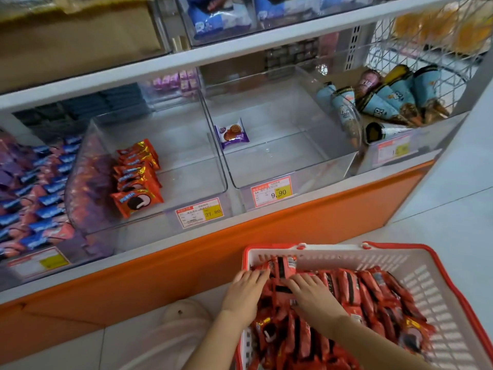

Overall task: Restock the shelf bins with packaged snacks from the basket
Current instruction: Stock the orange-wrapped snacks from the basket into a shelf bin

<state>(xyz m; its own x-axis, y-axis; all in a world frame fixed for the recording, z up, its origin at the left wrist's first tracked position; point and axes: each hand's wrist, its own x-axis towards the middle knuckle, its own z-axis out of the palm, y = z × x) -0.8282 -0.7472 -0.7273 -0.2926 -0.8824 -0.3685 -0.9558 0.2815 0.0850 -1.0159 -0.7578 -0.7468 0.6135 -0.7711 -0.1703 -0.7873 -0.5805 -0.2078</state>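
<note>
In the white plastic basket, far-left corner, left grip and right grip lie flat-fingered, gathering red snack packets. Next, likely: squeeze, lift.

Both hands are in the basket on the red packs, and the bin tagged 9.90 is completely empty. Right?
Not quite: in the head view the bin tagged 9.90 holds one purple packet. The rest stands: left hand and right hand both rest on the red packs in the basket.

Blue wrapped cones are lying piled far right; a cardboard box is sitting far left, higher up.
</note>
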